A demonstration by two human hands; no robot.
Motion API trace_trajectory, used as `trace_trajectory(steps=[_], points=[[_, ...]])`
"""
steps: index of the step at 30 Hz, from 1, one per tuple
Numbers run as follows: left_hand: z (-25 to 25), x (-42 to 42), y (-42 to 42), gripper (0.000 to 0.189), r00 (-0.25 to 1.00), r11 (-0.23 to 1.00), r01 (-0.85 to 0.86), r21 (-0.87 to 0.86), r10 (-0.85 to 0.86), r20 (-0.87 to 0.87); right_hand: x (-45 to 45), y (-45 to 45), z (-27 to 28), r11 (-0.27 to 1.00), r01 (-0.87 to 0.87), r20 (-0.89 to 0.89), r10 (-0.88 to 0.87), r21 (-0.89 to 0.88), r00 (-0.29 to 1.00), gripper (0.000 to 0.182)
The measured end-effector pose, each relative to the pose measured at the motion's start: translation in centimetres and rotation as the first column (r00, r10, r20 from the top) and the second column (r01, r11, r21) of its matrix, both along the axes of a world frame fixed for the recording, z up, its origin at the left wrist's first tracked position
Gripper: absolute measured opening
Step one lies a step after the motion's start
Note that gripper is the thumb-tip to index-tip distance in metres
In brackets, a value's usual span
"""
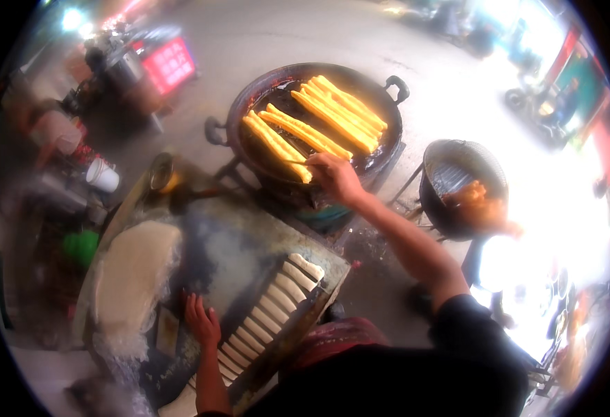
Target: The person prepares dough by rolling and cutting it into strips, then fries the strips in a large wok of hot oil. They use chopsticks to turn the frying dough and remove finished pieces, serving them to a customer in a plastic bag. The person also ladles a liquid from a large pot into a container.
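My right hand (331, 174) is at the near rim of a wide black wok (237, 140) of dark oil, fingers closed on a thin stick, perhaps chopsticks, that lies across the nearest fried dough stick (279, 143). Several more golden dough sticks (336, 112) float side by side in the oil. Over the worktable (221, 234), my left hand (202, 318) is held with fingers apart, holding nothing. To its right runs a slanting row of raw dough strips (266, 313); to its left lies a large slab of dough (133, 276), partly under clear plastic film.
A wire mesh basket (445, 156) with fried food stands right of the wok. A round metal container (161, 169) sits at the table's far corner. Farther left are a white bucket (103, 175), a green bag (81, 247) and a lit red sign (169, 65). Glare covers the right side.
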State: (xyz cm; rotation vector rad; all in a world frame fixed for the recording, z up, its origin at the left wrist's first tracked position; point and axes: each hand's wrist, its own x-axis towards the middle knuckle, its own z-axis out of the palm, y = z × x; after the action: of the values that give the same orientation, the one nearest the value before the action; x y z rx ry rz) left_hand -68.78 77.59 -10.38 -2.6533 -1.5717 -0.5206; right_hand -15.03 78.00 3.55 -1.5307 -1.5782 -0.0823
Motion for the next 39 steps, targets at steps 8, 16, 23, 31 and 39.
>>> trace_trajectory(steps=[8, 16, 23, 31, 39], points=[[-0.7, 0.0, 0.5, 0.047, 1.000, 1.000, -0.009, 0.009, 0.009, -0.021, 5.9, 0.7, -2.8, 0.991, -0.044, -0.214, 0.017, -0.124, 0.977, 0.016], [-0.4, 0.5, 0.3, 0.046, 0.999, 1.000, 0.010, -0.005, -0.010, 0.032, 8.4, -1.9, -1.7, 0.989, 0.144, -0.727, -0.127, -0.040, 0.675, 0.036], [-1.5, -0.5, 0.5, 0.045, 1.000, 1.000, -0.008, 0.009, 0.008, 0.008, 8.9, -3.6, -2.7, 0.873, 0.487, -0.641, -0.356, 0.033, 0.680, 0.020], [-0.2, 0.9, -0.3, 0.040, 0.999, 0.998, 0.044, 0.055, -0.043, -0.016, 12.1, -2.7, -2.5, 0.825, 0.509, -0.498, -0.343, 0.246, 0.796, 0.011], [-0.4, 3.6, 0.9, 0.040, 0.994, 0.991, 0.109, 0.076, -0.107, -0.030, 15.3, -3.9, -2.8, 0.794, 0.529, -0.378, -0.410, 0.301, 0.830, 0.017]])
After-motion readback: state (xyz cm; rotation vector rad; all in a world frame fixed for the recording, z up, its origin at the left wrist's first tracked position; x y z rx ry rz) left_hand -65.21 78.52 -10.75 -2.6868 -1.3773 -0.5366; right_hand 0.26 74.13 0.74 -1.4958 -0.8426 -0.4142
